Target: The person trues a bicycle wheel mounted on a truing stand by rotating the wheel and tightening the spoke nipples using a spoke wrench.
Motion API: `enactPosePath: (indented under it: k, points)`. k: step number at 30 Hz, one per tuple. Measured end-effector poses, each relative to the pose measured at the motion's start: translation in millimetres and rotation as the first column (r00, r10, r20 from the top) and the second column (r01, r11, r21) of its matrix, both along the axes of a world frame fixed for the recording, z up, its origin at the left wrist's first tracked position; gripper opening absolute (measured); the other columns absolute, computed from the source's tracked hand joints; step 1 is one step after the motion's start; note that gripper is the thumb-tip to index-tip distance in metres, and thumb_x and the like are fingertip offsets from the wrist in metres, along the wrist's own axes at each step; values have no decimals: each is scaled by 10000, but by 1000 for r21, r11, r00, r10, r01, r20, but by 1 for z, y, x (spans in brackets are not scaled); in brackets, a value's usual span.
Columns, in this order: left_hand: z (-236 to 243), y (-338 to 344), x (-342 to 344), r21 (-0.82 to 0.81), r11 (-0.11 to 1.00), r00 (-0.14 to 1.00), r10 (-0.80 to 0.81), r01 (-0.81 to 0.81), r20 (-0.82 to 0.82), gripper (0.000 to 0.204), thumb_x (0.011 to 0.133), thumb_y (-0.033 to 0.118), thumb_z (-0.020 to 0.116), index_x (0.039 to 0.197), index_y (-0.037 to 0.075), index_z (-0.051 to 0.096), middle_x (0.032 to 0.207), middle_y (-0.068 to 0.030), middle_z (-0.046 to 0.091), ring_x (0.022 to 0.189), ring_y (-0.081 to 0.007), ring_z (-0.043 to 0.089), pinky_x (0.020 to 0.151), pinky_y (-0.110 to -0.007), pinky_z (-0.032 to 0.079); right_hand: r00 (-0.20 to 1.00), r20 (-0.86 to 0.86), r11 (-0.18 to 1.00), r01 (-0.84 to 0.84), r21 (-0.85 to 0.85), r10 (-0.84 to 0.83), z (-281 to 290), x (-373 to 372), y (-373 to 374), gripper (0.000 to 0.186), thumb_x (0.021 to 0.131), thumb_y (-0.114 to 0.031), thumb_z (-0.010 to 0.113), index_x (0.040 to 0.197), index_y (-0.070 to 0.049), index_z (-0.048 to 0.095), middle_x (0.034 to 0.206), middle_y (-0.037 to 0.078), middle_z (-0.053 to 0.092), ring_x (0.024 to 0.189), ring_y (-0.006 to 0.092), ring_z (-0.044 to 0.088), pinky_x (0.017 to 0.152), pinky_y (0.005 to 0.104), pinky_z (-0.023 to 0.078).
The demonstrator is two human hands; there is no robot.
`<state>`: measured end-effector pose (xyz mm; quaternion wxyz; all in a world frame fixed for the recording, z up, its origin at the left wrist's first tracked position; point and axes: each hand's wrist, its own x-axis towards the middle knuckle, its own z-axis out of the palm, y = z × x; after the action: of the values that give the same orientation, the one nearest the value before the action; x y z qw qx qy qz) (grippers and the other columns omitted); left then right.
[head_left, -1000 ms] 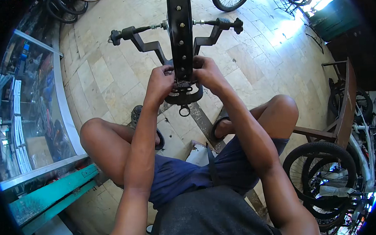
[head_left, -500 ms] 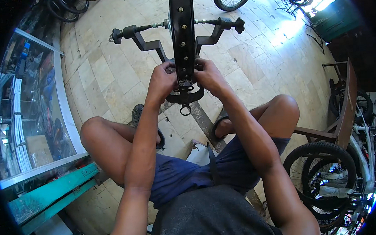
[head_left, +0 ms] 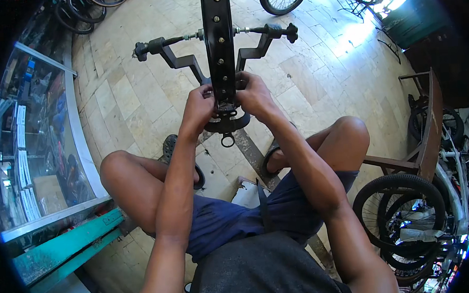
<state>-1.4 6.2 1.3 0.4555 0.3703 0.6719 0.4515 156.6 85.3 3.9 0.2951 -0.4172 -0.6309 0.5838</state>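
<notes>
A black bicycle wheel rim (head_left: 218, 47), bare of a tyre and dotted with spoke nipples, stands upright in a black truing stand (head_left: 189, 62). Its axle is clamped between the stand's two arms. At the rim's lower part, my left hand (head_left: 199, 103) presses in from the left with its fingers bent against the wheel. From the other side my right hand (head_left: 252, 95) closes on the wheel, its fingertips partly hidden behind the rim. Just below both hands sit the stand's gauge bracket and a ring-ended screw (head_left: 228, 140). Spokes are hidden from this angle.
A glass display case (head_left: 40, 139) stands at the left above a green bench (head_left: 71, 245). On the right are a brown wooden frame (head_left: 427, 122) and several bicycle wheels (head_left: 398, 181). Another wheel (head_left: 283, 11) stands at the far side. My legs flank the stand's base.
The view has shifted slightly, so the stand and wheel appear a little lower and further left. Both hands stay at the lower part of the rim, with the right fingers slightly shifted.
</notes>
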Motion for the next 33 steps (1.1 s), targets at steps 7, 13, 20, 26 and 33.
enactPosePath:
  k: [7,13,20,26,33]
  points:
    - [-1,-1,3,-22,998,992,-54,57,111,257,879,97,653,1090,-24,738,893,-93,741,706,-138,659,633,-265,520,925,-371,905,-86,-417,-83,1,7,18,146,889,-35,637,976,64,701,828,141,679,704,213,658,659,275,549]
    - [0,-1,-3,-31,994,987,-102,107,122,254,862,109,666,1065,-30,729,869,-85,721,708,-132,633,614,-261,497,937,-340,754,-279,-595,79,-4,29,42,199,902,-11,623,1069,88,668,863,135,693,709,210,686,631,272,572]
    - [6,0,11,10,993,985,-121,121,120,291,877,171,696,1100,-16,701,839,-54,679,682,-109,569,587,-247,439,956,-226,835,-275,-477,186,-26,36,40,159,898,-23,630,997,88,688,838,130,688,692,199,665,625,284,566]
    - [9,-3,14,24,998,993,-59,57,106,334,890,224,721,1130,-4,677,814,-27,644,659,-90,514,563,-236,390,954,6,929,-291,-228,300,-21,31,31,177,886,-12,628,1005,99,698,830,109,682,693,176,637,653,281,545]
    - [8,-6,0,8,993,993,-118,118,9,310,895,233,721,1096,2,679,808,-25,629,659,-85,507,546,-244,379,962,-105,922,-273,-276,254,-18,30,29,196,877,0,621,1024,91,712,825,94,681,697,161,623,666,276,530]
